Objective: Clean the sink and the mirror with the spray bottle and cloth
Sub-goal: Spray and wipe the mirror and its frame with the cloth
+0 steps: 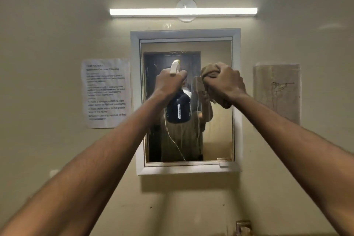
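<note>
A white-framed mirror [220, 140] hangs on the beige wall straight ahead. My left hand [168, 82] grips a spray bottle [178, 109] with a dark blue body and a white nozzle, raised in front of the mirror's upper left, nozzle toward the glass. My right hand [224, 82] holds a bunched brown cloth [209, 72] close to the glass in the mirror's upper right; whether the cloth touches it I cannot tell. Streaks run down the glass. The sink is out of view, below the frame.
A printed paper notice [106, 93] is stuck to the wall left of the mirror, and a pale sheet with a sketch [277, 92] hangs to its right. A lit tube light [183, 12] runs above. Part of a metal tap [243, 227] shows at the bottom edge.
</note>
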